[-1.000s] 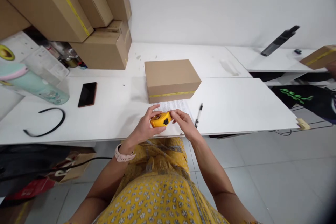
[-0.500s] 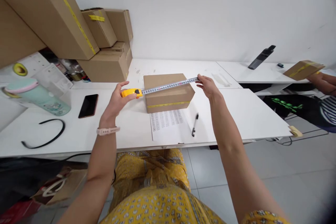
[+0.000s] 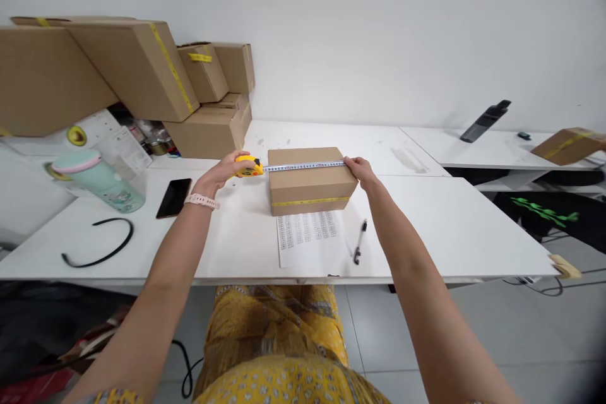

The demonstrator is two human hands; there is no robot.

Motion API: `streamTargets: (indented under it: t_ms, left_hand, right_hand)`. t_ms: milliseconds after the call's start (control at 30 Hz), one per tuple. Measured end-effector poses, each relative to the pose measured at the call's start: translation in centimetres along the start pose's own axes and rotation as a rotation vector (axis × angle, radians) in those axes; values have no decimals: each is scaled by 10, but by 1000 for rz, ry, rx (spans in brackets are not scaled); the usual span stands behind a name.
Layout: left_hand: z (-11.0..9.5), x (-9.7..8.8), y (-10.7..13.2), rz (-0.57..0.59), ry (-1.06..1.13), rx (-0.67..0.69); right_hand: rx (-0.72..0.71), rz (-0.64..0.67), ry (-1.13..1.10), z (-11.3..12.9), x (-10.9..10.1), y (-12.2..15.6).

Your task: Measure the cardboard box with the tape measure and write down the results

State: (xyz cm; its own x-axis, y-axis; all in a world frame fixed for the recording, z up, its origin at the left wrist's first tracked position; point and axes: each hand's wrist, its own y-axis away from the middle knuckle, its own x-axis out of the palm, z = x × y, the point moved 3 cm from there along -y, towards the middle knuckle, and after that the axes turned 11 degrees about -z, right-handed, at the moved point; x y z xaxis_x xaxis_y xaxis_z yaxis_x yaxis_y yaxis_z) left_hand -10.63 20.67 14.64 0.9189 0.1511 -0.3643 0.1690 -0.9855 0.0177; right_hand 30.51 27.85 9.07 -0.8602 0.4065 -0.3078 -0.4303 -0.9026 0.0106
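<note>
A cardboard box (image 3: 307,186) with a yellow strip along its front lies on the white table. My left hand (image 3: 226,170) is closed round the yellow case of a tape measure (image 3: 249,166), just off the box's left side. From there the blade (image 3: 303,166) stretches across the top of the box. Its far end is pinched by my right hand (image 3: 360,170) at the box's right edge. A printed sheet (image 3: 307,241) sticks out from under the front of the box, and a pen (image 3: 360,243) lies to the right of the sheet.
Several cardboard boxes (image 3: 203,131) are stacked at the back left. A mint tumbler (image 3: 104,183), a phone (image 3: 173,198) and a curved black band (image 3: 124,241) lie on the left. At the far right are a dark bottle (image 3: 487,121) and another box (image 3: 565,145).
The blade has come down from a slant to lie nearly level across the box top. My right hand has moved down to the box's right edge. The view has shifted a little.
</note>
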Motion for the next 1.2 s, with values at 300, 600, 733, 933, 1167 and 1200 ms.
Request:
streamTargets:
  t_ms: [300, 600, 733, 933, 1167, 1200]
  left_hand:
    - [-2, 6, -8, 39, 27, -2]
    - [4, 3, -22, 123, 69, -17]
    - [6, 5, -20, 134, 92, -12]
    - [-10, 3, -14, 129, 26, 0]
    - [-38, 33, 66, 430, -47, 79]
    - [-32, 51, 88, 538, 23, 23]
  right_hand:
    - [-1, 21, 67, -6, 7, 1]
    - [-29, -2, 51, -10, 10, -1]
    - [-74, -7, 60, -13, 11, -5]
    - [-132, -69, 102, -8, 12, -3]
    - [-288, -107, -174, 30, -6, 0]
    - [-310, -80, -191, 36, -5, 1]
